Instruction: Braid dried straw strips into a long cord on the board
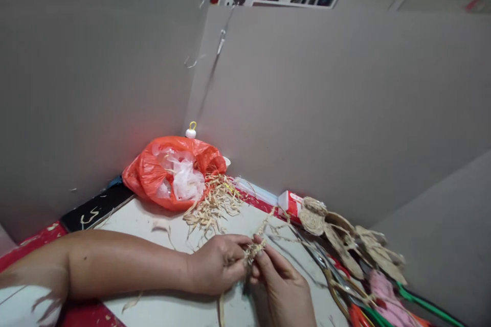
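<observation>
My left hand (222,264) pinches one side of a small piece of braided straw (254,250). On its other side, the fingertips and thumb of my right hand (284,283) close on the same braid. A straw strand runs up from the braid toward the right, and another hangs below my left hand. The two hands almost touch, low over the white board (161,258). Part of the braid is hidden behind the fingers.
Behind the hands lie loose straw scraps (215,202) and a red plastic bag (143,176) with white plastic inside. To the right are scissors (326,260), woven straw pieces (339,240), a red-and-white box (290,204) and green-handled tools (425,304). Grey partitions (326,102) rise behind.
</observation>
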Motion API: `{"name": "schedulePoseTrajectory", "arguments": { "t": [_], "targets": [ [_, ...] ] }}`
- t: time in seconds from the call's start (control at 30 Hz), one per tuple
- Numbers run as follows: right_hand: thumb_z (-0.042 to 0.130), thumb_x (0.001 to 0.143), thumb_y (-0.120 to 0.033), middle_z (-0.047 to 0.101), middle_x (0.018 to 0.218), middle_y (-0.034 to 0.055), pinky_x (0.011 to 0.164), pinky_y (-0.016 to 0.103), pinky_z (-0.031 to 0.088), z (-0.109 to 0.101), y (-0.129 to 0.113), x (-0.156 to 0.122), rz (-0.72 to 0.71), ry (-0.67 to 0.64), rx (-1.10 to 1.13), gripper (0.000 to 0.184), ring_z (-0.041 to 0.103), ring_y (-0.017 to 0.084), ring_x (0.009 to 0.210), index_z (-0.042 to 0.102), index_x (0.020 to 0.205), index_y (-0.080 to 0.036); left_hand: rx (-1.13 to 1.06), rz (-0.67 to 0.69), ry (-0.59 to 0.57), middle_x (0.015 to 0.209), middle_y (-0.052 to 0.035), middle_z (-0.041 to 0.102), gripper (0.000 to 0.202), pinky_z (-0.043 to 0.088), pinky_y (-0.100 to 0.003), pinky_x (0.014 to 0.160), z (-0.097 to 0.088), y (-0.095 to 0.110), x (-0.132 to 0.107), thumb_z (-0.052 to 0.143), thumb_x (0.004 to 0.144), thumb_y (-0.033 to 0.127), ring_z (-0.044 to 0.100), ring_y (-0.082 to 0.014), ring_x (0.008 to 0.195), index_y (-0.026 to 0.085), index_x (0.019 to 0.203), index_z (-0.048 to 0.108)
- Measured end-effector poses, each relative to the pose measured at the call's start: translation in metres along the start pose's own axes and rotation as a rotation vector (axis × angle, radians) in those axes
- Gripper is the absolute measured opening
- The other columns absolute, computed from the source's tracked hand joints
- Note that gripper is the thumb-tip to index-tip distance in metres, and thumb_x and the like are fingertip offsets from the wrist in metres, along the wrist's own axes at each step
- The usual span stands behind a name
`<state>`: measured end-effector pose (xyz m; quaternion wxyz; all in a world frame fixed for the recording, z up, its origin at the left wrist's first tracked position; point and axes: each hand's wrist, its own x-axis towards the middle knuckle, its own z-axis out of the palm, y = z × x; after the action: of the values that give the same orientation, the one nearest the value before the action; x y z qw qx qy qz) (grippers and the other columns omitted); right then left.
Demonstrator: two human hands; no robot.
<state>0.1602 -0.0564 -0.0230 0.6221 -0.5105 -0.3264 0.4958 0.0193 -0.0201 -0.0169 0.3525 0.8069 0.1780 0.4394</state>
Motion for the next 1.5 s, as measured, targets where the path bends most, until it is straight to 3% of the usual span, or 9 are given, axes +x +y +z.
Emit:
{"name": "schedulePoseTrajectory", "arguments": {
  "t": [0.13,0.33,0.47,0.57,0.73,0.9,1.03,1.23,1.5],
  "targets": [
    [0.083,0.058,-0.029,0.065,0.059,-0.0013,0.048,0.021,0.044,0.004,0.001,-0.002,0.033,0.025,0.052,0.042,0.052,0.011,0.051,0.073,0.098,-0.018,-0.267,-0.206,0.121,0.091,-0.0067,0.068,0.022,0.049,-0.027,0.083,0.001,0.001,0.002,0.048,0.072,0.006,0.063,-0.0160,0.088,0.012,0.058,0.064],
    [0.086,0.053,-0.029,0.072,0.072,0.0015,0.053,0.022,0.049,0.009,-0.008,-0.008,0.067,-0.007,0.047,0.044,0.058,0.012,0.054,0.074,0.095,-0.021,-0.648,-0.346,-0.077,0.069,-0.0011,0.064,0.019,0.049,-0.025,0.072,-0.008,-0.001,0.004,0.048,0.068,0.013,0.059,-0.0111,0.067,0.013,0.056,0.063],
    [0.084,0.056,-0.034,0.074,0.086,0.0052,0.067,0.027,0.053,0.011,-0.019,-0.013,0.056,-0.013,-0.071,0.044,0.066,0.019,0.075,0.074,0.096,-0.020,-0.695,-0.489,-0.114,0.068,-0.0004,0.065,0.018,0.048,-0.025,0.070,-0.010,-0.002,0.002,0.050,0.067,0.015,0.059,-0.0117,0.066,0.013,0.062,0.068],
    [0.082,0.060,-0.037,0.073,0.094,0.0066,0.075,0.026,0.051,0.009,-0.019,-0.014,-0.040,0.001,-0.196,0.043,0.064,0.021,0.089,0.074,0.098,-0.018,-0.540,-0.378,0.009,0.076,-0.0021,0.066,0.018,0.047,-0.024,0.073,-0.009,0.000,0.001,0.051,0.069,0.014,0.060,-0.0128,0.073,0.013,0.059,0.066],
    [0.076,0.068,-0.037,0.060,0.057,-0.0033,0.049,0.020,0.041,0.002,-0.007,-0.011,-0.117,0.008,-0.249,0.045,0.047,0.010,0.051,0.070,0.108,-0.019,-0.143,-0.117,0.158,0.081,-0.0033,0.064,0.023,0.046,-0.023,0.074,-0.008,0.004,0.000,0.049,0.073,0.007,0.059,-0.0116,0.075,0.013,0.055,0.062],
    [0.076,0.069,-0.038,0.056,0.056,-0.0037,0.046,0.020,0.035,0.001,-0.004,-0.011,-0.064,-0.006,-0.176,0.035,0.040,0.010,0.050,0.072,0.098,-0.018,0.132,0.132,0.050,0.085,-0.0065,0.064,0.022,0.047,-0.025,0.081,-0.011,-0.001,-0.002,0.046,0.078,0.008,0.059,-0.0145,0.082,0.014,0.065,0.063],
    [0.073,0.073,-0.037,0.051,0.054,-0.0037,0.045,0.020,0.031,0.004,-0.010,-0.011,-0.073,-0.099,-0.321,0.027,0.036,0.009,0.050,0.072,0.088,-0.015,0.325,0.283,-0.090,0.086,-0.0107,0.063,0.013,0.048,-0.026,0.081,-0.013,-0.012,-0.004,0.050,0.076,0.009,0.058,-0.0171,0.084,0.013,0.068,0.060],
    [0.079,0.063,-0.035,0.053,0.052,-0.0032,0.044,0.019,0.033,0.009,-0.020,-0.011,0.015,-0.104,-0.201,0.024,0.040,0.009,0.047,0.068,0.069,-0.014,0.391,0.226,-0.206,0.080,-0.0079,0.063,0.013,0.049,-0.026,0.074,-0.013,-0.019,-0.005,0.049,0.077,0.011,0.058,-0.0162,0.073,0.015,0.075,0.062],
    [0.065,0.078,-0.040,0.058,0.058,0.0010,0.048,0.022,0.041,-0.002,-0.037,-0.004,0.135,-0.427,-0.298,0.028,0.050,0.012,0.050,0.061,0.067,-0.014,0.296,0.183,-0.251,0.069,-0.0031,0.060,0.013,0.045,-0.021,0.067,-0.012,-0.016,-0.006,0.048,0.076,0.010,0.055,-0.0126,0.065,0.017,0.067,0.053]
  ]
}}
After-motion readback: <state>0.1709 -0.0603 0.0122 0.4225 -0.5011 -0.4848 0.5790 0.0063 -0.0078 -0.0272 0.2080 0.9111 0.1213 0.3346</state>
